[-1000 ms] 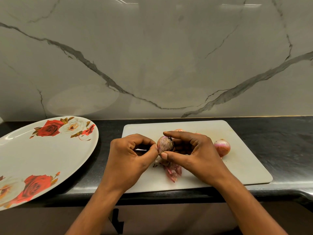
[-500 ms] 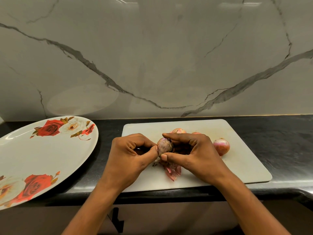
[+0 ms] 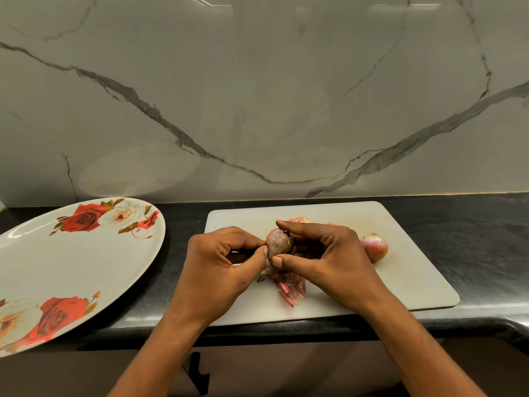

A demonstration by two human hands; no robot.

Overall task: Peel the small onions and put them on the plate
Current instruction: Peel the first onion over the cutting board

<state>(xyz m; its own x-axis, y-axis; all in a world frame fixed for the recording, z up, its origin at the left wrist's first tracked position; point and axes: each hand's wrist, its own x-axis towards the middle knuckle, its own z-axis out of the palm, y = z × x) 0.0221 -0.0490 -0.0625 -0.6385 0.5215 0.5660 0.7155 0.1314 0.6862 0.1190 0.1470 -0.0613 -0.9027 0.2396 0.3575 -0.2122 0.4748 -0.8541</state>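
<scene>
A small brownish-purple onion (image 3: 279, 242) is held above the white cutting board (image 3: 412, 270). My right hand (image 3: 329, 259) grips it between index finger on top and thumb below. My left hand (image 3: 220, 265) pinches at the onion's left lower tip with thumb and curled fingers. A pink onion (image 3: 374, 247) lies on the board to the right of my right hand. Parts of other onions (image 3: 300, 219) peek out behind my right fingers. Pink peel scraps (image 3: 290, 289) lie on the board under my hands. The large white plate with red roses (image 3: 71, 270) sits at the left, with no onions on it.
The board lies on a black countertop (image 3: 472, 239) with a marble wall behind it. The counter's front edge runs just below the board. A dark strip of counter separates the plate from the board.
Both hands stay at the same spot on the onion. My left thumb and fingers have closed a little tighter on the onion's lower left tip.
</scene>
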